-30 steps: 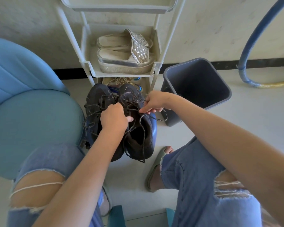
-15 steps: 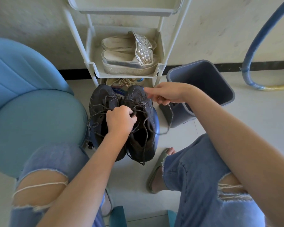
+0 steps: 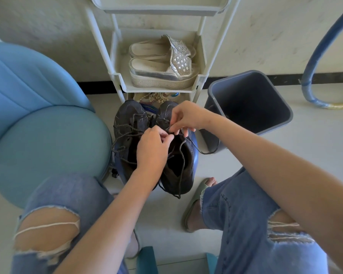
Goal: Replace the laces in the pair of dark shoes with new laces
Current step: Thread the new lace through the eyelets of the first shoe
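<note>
On a pale floor [image 3: 246,155] before a white shoe rack [image 3: 158,90] and a grey bin [image 3: 211,135], a pair of dark shoes [image 3: 127,115] stands between a seated person's knees. The left hand [image 3: 152,149] and right hand [image 3: 186,117], fingers curled, both pinch the old lace [image 3: 183,155] over the right-side shoe's eyelets. Unlacing appears under way; next, the lace needs drawing free, row by row. No new laces are visible.

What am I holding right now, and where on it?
The dark lace of the shoe nearer the bin. Left hand and right hand both pinch it over the tongue, near the eyelets.
</note>
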Demonstrator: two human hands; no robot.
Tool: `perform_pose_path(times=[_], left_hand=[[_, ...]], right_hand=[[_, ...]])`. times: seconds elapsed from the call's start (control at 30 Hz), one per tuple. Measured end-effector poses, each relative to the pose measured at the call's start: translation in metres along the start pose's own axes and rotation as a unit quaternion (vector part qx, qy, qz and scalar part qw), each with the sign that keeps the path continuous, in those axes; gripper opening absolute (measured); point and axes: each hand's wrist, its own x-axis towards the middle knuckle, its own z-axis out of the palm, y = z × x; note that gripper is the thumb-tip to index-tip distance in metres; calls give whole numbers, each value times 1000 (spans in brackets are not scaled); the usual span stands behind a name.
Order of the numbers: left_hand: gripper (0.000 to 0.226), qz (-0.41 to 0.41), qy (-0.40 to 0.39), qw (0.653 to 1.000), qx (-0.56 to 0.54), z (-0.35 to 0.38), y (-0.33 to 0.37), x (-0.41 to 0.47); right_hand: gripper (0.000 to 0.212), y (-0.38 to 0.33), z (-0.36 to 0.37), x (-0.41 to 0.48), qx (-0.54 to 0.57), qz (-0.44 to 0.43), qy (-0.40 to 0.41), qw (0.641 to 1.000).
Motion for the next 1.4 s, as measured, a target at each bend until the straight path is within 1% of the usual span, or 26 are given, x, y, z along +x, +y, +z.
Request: perform_pose_path(times=[0.03,0.07,0.1,0.13,0.17,0.2,0.23,0.27,0.3,0.33,0.37,0.43,0.57,0.63,0.73,0.9,1.1,1.23,1.3,1.4], left_hand=[[18,-26,-17,998,-49,2,2,-4],[18,-78,-52,987,-134,5,4,-7],[21,-153,-98,951,-249,9,7,-10],[23,-231,-140,886,-378,13,10,-13],[22,-294,-160,798,-501,16,13,-15],[20,-341,-151,702,-607,18,14,-14],[19,-374,-129,619,-679,21,14,-12],[20,-397,-110,558,-720,23,13,-10],[23,-413,-104,519,-741,25,13,-7],[28,-428,-106,494,-749,27,13,-5],[33,-440,-110,479,-752,28,13,-3],[34,-451,-105,464,-755,31,15,-1],[23,-449,-58,466,-760,36,22,-2],[23,-444,-40,464,-765,38,24,-3],[25,-437,-42,454,-775,42,25,-5],[30,-416,-45,438,-796,44,25,-7],[20,-402,-5,425,-811,46,26,-9],[22,-409,2,433,-803,48,25,-9],[23,-412,2,441,-797,49,24,-9],[23,-411,-2,443,-797,49,23,-8]], right_hand=[[12,1,-1,1,8,-5,18,1000],[9,2,-2,1,19,-10,34,999],[5,3,-3,2,24,-14,43,999],[3,3,-4,2,22,-18,44,999],[4,2,-3,2,14,-20,39,999],[7,1,-2,2,5,-21,30,999],[9,0,0,2,-6,-20,20,1000],[11,0,2,3,-16,-18,14,1000],[12,-1,4,3,-26,-17,13,999],[13,-2,5,4,-35,-15,13,999],[14,-3,6,5,-43,-13,14,999],[15,-4,7,7,-57,-10,16,998],[16,-5,9,8,-97,-19,13,995],[17,-5,11,10,-116,-23,9,993],[17,-6,12,13,-135,-24,13,990],[12,-7,11,16,-121,-16,23,992],[12,-7,10,18,-182,-21,-12,983],[15,-8,10,19,-211,-31,-14,977],[14,-9,10,20,-212,-36,-14,976],[13,-8,9,20,-221,-40,-26,974]])
